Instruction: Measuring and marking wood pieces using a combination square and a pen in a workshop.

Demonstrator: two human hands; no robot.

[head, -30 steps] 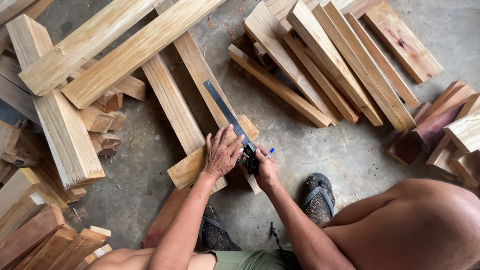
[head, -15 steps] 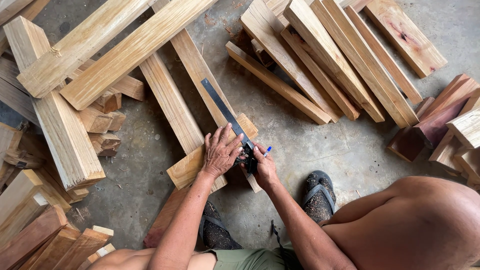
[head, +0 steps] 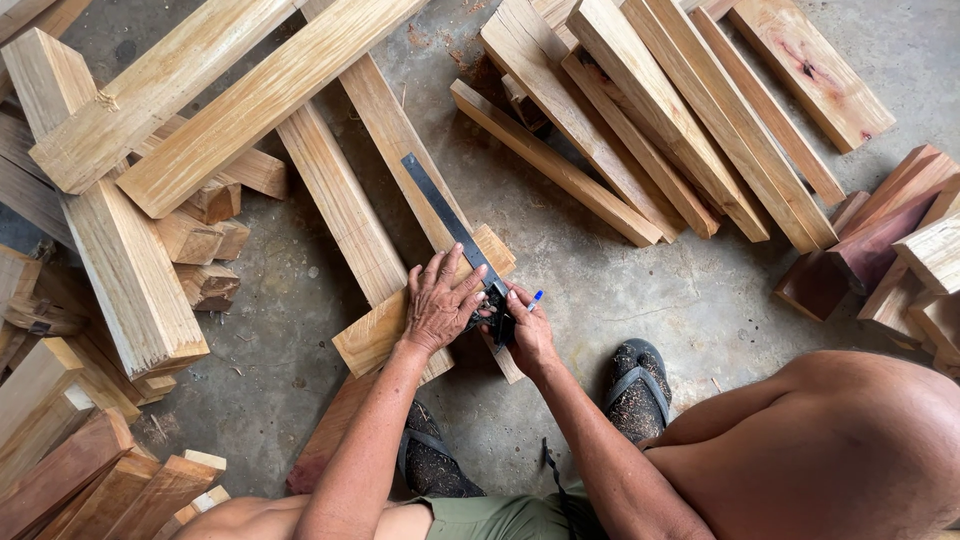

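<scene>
My left hand [head: 441, 303] presses flat, fingers spread, on a short light wooden block [head: 372, 335] that lies across a long plank [head: 395, 135] on the concrete floor. A dark metal try square [head: 445, 215] rests along the plank, its black stock under my fingers. My right hand [head: 527, 335] grips a pen with a blue cap [head: 536, 298] at the block's right end, beside the square's stock.
Stacked light planks [head: 650, 110] fan out at the top right and more planks [head: 215, 105] cross at the top left. Reddish offcuts [head: 880, 250] lie at the right, small blocks [head: 205, 250] at the left. My sandalled feet [head: 636, 385] stand just below the block.
Both hands stay on the block and square. The view has shifted slightly, nothing else has visibly moved.
</scene>
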